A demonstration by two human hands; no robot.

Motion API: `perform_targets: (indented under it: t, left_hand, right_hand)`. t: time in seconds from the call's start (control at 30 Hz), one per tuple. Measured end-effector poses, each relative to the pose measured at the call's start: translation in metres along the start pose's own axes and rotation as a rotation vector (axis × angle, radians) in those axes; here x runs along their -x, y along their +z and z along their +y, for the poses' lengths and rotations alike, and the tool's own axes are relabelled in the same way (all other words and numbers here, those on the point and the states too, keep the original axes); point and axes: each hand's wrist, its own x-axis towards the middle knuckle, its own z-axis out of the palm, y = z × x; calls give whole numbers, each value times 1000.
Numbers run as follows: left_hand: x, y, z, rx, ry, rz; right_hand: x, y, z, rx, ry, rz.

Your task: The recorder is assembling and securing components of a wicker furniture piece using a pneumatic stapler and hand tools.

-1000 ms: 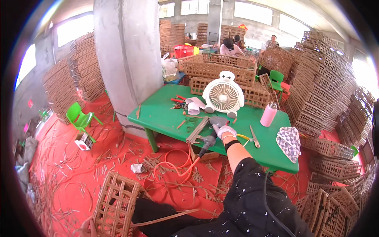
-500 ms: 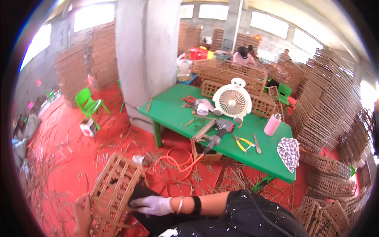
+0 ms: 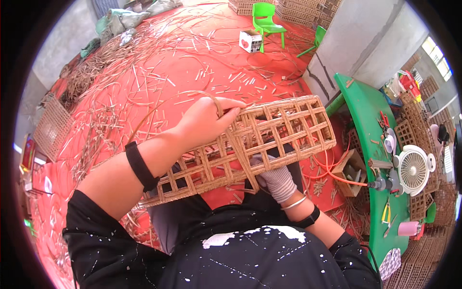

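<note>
Red floor [image 3: 159,58] strewn with cane strips [image 3: 192,29]; green table [image 3: 370,125] beside.

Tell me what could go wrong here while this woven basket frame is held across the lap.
The bare left hand grips the rim of the woven lattice basket beside a loose rattan strand; stiff cut ends could prick or splinter it. The gloved right hand supports the basket from beneath, mostly hidden, so fingers might get pinched in the grid. The orange hose and rattan offcuts on the red floor could snag feet.
</note>
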Motion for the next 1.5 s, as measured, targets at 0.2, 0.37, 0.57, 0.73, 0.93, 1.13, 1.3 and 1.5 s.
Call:
perform_targets:
  t: [0.2,0.37,0.57,0.73,0.93,1.13,1.3,1.5]
  left_hand:
    - [3,-4,-1,127,-130,18]
    - [1,-3,4,163,-99,-61]
    - [5,-2,10,231,-198,-59]
    - [4,-1,8,138,-8,-2]
    - [8,-2,14,125,-58,-22]
    - [9,2,13,-41,63,53]
    - [6,2,17,55,-76,-2]
    - [6,2,12,83,-93,16]
  right_hand:
    - [-15,1,-22,534,-83,-123]
    - [-36,21,-49,121,192,42]
    - [-38,26,-34,-852,264,-85]
    - [-40,23,-39,-945,339,-85]
    - [-40,24,-28,-820,231,-85]
    - [-41,23,-22,-514,102,-51]
    - [-39,19,-36,-647,276,-71]
    - [-44,16,-32,-787,357,-72]
